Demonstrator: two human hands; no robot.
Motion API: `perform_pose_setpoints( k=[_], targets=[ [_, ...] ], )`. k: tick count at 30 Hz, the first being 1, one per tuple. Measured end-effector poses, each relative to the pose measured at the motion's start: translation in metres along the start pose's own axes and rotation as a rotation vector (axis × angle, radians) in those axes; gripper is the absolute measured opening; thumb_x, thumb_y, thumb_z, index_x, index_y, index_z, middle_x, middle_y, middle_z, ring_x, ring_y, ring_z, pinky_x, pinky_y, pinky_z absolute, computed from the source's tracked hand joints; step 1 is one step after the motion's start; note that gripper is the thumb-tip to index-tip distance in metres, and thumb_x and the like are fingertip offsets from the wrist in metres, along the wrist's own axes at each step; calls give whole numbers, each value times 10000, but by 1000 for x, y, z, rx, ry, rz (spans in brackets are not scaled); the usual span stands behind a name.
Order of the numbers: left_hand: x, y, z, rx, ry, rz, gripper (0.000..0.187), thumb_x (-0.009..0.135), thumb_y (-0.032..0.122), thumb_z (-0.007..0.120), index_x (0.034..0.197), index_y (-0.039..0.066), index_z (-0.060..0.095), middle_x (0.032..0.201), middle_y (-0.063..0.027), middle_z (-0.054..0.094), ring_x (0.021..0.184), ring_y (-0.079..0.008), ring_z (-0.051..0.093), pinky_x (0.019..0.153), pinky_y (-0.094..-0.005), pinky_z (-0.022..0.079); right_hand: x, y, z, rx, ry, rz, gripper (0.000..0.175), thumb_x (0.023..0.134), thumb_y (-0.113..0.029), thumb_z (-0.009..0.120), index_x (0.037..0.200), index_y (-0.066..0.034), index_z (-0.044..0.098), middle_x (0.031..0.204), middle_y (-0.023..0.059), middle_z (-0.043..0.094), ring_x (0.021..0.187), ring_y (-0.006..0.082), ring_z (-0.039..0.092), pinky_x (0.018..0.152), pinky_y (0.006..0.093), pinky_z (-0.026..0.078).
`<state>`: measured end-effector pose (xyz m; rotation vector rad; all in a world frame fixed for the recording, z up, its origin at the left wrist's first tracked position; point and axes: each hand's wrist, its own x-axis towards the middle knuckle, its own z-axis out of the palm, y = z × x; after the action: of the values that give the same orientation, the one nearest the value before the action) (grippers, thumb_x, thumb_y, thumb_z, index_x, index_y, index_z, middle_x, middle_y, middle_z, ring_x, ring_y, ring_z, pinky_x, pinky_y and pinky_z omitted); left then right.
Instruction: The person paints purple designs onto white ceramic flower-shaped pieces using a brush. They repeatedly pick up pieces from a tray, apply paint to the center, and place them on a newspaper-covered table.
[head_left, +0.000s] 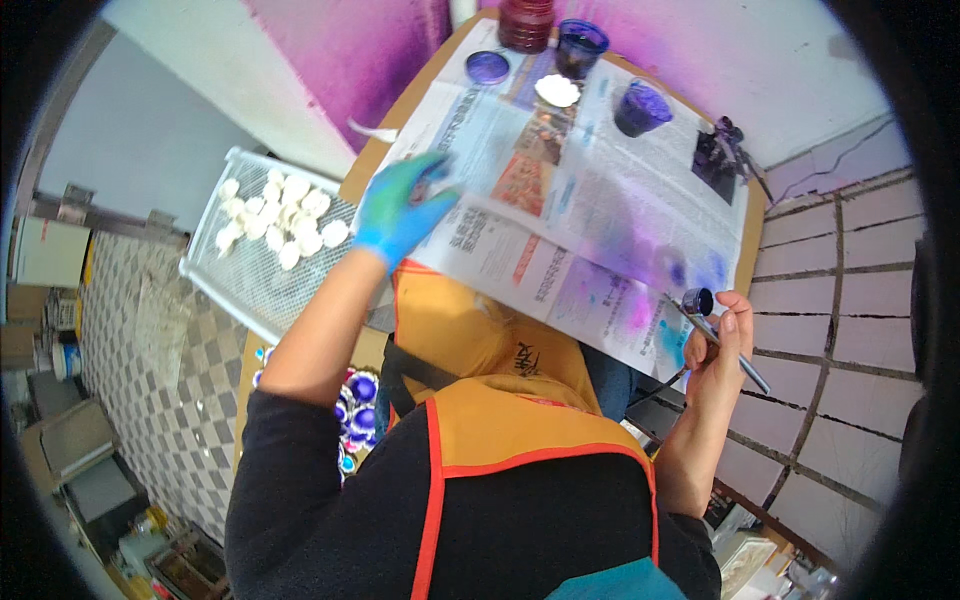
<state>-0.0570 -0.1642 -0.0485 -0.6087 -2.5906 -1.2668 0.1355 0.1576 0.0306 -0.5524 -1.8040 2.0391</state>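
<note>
My right hand (718, 345), bare, grips a silver airbrush (712, 337) over the right front corner of the newspaper sheets (480, 247). A small cup (697, 301) with dark purple inside sits on the airbrush. My left hand (405, 202) wears a blue-green glove and is blurred over the newspaper's left edge. Its thumb and fingers are apart, with no object discernible between them. Left of it, several white scalloped pieces (289, 214) lie heaped on a white mesh tray (217, 277). One similar white piece (557, 90) rests on the newspaper towards the back.
A dark red jar (526, 26), a cup of dark liquid (582, 49), a purple-stained cup (642, 109) and a purple lid (487, 67) stand at the back. A dark-stained clump (724, 146) lies far right. Purple-and-white painted pieces (361, 409) show below my left arm. Tiled wall (795, 300) borders the right.
</note>
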Motion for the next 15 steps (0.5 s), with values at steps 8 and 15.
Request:
perform_pose_setpoints(
  k=[8,15],
  targets=[
    [163,39,126,401,-79,-216,757,596,494,750,1193,99,505,1091,-133,590,997,-283,575,833,-382,470,-5,-8,-13,-58,135,0,314,873,-314,564,1046,-73,460,572,-46,368,410,41,322,375,185,219],
    [156,39,137,45,29,-90,596,580,318,814,1059,40,596,1004,-130,634,884,-265,620,791,-351,494,5,-8,-15,-92,130,13,277,875,-297,557,1036,-85,480,561,-55,365,445,36,319,406,187,207]
  ],
)
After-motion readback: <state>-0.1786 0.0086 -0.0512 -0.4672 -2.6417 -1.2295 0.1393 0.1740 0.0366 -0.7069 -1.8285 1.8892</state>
